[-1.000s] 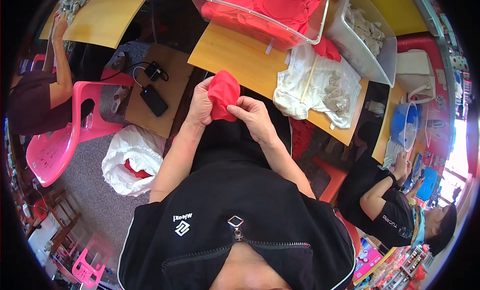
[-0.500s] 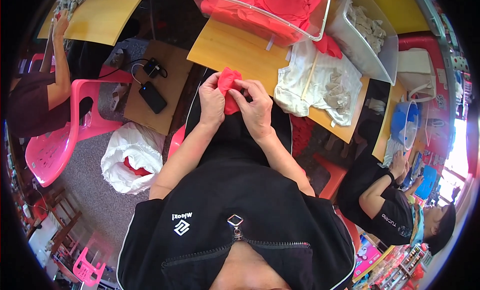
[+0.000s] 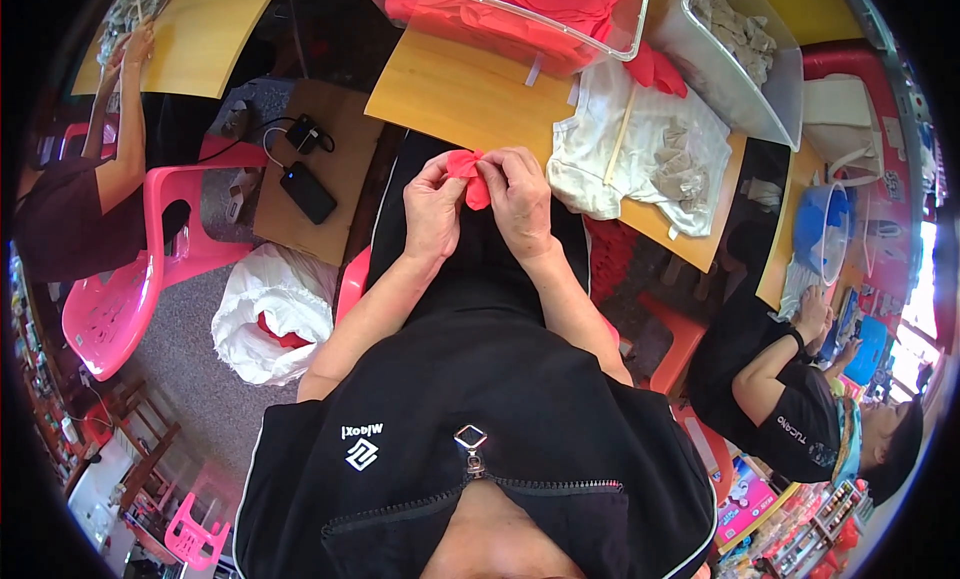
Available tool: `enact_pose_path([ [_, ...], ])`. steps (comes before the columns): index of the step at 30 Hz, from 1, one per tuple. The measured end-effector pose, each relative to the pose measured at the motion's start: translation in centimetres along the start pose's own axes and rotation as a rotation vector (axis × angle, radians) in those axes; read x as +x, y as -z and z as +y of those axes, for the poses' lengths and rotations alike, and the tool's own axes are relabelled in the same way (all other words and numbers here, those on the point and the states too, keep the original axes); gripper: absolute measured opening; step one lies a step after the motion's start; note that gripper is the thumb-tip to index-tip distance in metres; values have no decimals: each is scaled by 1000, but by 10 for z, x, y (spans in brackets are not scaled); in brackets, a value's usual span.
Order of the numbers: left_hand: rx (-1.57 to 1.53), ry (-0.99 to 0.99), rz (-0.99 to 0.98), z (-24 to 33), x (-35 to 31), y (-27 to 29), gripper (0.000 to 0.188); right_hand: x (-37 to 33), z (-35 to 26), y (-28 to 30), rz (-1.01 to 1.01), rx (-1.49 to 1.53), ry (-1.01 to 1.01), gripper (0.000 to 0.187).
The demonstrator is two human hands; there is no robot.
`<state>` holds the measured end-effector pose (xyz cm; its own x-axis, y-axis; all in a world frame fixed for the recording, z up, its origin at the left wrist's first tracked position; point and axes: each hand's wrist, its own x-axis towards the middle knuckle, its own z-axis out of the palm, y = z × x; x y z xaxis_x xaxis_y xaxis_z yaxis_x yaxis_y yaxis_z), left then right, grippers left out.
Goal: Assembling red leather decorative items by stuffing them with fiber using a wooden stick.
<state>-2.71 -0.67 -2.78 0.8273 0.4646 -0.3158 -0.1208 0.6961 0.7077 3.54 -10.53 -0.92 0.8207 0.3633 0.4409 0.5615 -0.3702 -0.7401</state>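
A small red piece of cloth (image 3: 478, 191) is gathered between my two hands, above my lap and just off the near edge of the yellow table. My left hand (image 3: 432, 211) pinches its left side between thumb and fingers. On the other side my right hand (image 3: 518, 201) grips it with thumb and forefinger, the knuckles bent. The middle of the cloth is bunched up, and a loose flap hangs down between the hands. Beyond them, a clear plastic bin (image 3: 640, 29) holds a heap of red cloth pieces (image 3: 545, 9).
A white cloth (image 3: 640, 149) with a thin wooden stick (image 3: 620, 134) lies on the yellow table (image 3: 455, 89). Another bin (image 3: 735, 89) holds beige bits. A white sack (image 3: 270, 319) stands left on the floor by a pink chair (image 3: 120, 314). Co-workers sit at both sides.
Both hands have turned the red cloth and drawn it together; it looks more bunched than before. My fingertips are now closer to each other.
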Motion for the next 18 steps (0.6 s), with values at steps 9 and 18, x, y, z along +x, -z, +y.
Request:
enact_pose_path([
  [9,31,93,-258,4,-12,5,13,6,5,10,-74,54,-22,9],
  [18,11,126,-294,29,-3,-7,20,19,-15,20,-235,333,-346,12],
])
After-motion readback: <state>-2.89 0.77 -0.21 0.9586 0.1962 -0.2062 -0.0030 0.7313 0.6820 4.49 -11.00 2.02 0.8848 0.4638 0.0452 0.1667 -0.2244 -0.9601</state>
